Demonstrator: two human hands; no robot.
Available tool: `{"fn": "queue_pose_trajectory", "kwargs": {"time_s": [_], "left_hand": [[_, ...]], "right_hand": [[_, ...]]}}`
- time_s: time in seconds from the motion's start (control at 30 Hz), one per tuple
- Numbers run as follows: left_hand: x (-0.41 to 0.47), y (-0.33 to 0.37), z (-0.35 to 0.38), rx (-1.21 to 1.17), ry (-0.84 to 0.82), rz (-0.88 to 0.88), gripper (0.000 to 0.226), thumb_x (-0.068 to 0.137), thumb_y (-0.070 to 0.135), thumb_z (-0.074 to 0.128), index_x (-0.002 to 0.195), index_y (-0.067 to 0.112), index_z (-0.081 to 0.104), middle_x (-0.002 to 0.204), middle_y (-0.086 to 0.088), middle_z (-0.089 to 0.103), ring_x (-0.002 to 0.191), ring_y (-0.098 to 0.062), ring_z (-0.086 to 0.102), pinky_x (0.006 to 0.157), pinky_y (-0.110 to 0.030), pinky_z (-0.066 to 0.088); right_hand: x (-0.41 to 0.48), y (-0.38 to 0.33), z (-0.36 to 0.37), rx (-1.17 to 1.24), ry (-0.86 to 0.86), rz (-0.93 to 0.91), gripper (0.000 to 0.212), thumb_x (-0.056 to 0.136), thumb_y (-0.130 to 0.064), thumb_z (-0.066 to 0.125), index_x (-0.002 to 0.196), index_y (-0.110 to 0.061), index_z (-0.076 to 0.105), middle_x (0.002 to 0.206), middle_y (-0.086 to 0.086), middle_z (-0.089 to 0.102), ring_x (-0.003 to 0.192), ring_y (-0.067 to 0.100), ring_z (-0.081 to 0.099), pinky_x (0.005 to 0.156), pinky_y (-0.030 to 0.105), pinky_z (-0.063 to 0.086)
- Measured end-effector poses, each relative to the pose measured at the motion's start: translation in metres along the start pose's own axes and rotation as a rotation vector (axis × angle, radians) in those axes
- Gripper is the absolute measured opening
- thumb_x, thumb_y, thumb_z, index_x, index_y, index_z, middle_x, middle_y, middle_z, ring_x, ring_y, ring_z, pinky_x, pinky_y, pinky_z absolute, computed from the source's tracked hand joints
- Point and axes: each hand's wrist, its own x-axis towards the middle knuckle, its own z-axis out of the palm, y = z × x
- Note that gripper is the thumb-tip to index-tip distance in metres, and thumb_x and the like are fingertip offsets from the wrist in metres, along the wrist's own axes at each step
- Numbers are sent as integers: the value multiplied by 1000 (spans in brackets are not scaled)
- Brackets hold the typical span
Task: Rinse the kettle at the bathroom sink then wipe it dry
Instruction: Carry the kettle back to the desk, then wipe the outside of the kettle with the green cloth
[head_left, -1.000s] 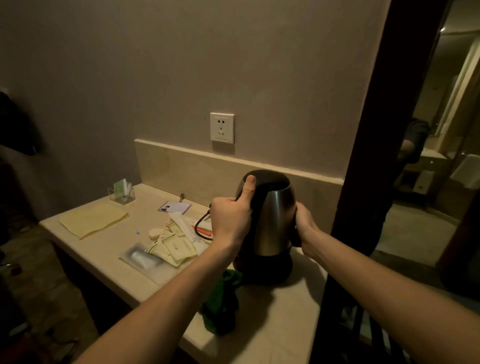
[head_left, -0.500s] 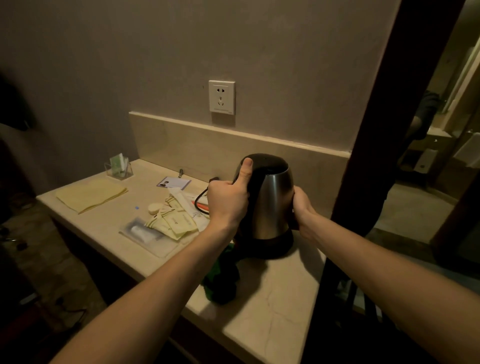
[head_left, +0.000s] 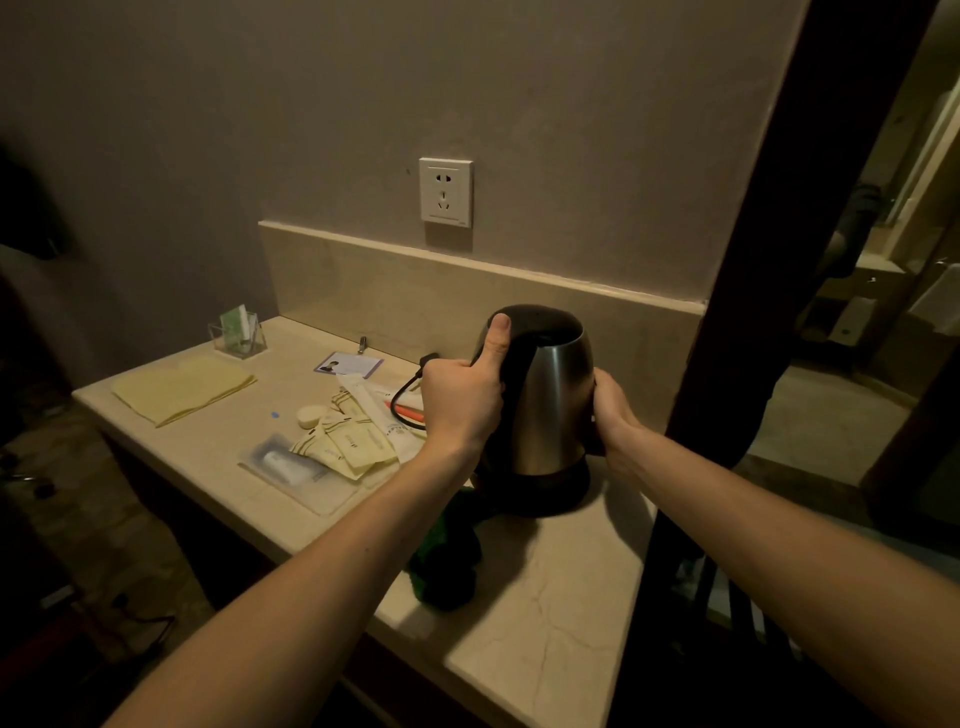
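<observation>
Two hands, left (head_left: 462, 400) and right (head_left: 610, 415), clasped round kettle (head_left: 556, 405) near right edge of countertop (head_left: 545, 623).

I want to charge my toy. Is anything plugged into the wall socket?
No, the socket on the wall shows only bare holes, with no plug in it.

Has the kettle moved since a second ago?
No. The kettle stands on the same spot of the counter, below-right of the wall socket.
</observation>
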Motion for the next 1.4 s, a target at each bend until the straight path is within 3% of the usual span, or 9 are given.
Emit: {"fn": "queue_pose_trajectory", "kwargs": {"time_s": [0.23,0.37,0.5,0.67,0.8,0.93,1.07,1.3,1.4], "left_hand": [[-2,0,2,-41,-36,-12,66,81,60,62,32,20,44,35,9,42,37,-11,41,49,-28,32],[-3,2,1,-39,-33,-15,62,81,62,61,38,20,45,36,7,43,38,-13,41,49,-29,32],[-6,0,4,-53,-36,-25,69,82,59,62,29,20,42,35,9,42,35,-10,40,47,-27,31],[-6,-4,2,-54,-22,-34,69,80,61,62,29,21,40,35,9,41,38,-12,39,48,-29,31],[-7,-7,3,-24,-44,-9,68,76,67,61,29,21,42,37,7,42,40,-15,40,49,-30,31],[-7,-10,2,-22,-53,-5,68,61,79,58,30,21,40,38,5,41,40,-17,38,48,-30,29],[-6,-14,1,4,-69,19,70,70,74,57,28,21,42,36,8,39,39,-15,37,47,-30,28],[-4,-16,0,23,-58,39,64,81,64,59,39,19,42,37,6,40,42,-18,41,48,-31,31],[-4,-14,-1,43,-85,42,64,81,65,57,43,16,46,41,1,43,43,-19,43,48,-32,33]], "right_hand": [[3,5,-3,-22,-12,-24,36,100,-43,34,85,-19,56,91,9,59,92,22,55,95,39,43],[-5,2,-2,-25,1,-25,36,99,-42,36,80,-20,56,85,7,59,87,22,55,89,38,43],[-5,7,-7,-48,46,-37,35,90,-50,42,79,-22,61,88,9,62,96,28,58,90,41,46],[-13,7,-5,-71,38,-4,35,98,-45,36,82,-22,57,89,8,60,92,24,56,88,39,44],[-11,10,-6,-126,79,-13,37,97,-48,34,85,-23,59,92,8,62,98,26,57,95,41,44],[-8,14,-9,-171,120,18,40,97,-49,33,96,-20,61,96,8,63,95,23,57,85,37,44],[-8,13,-5,-161,153,20,40,99,-44,32,103,-16,61,95,9,62,94,24,56,86,38,44],[-17,9,-2,-158,184,29,37,101,-39,30,84,-18,56,91,10,60,89,23,54,85,37,43],[-22,6,-4,-197,164,37,37,101,-39,29,98,-16,58,94,10,59,91,25,55,88,39,46]]}}
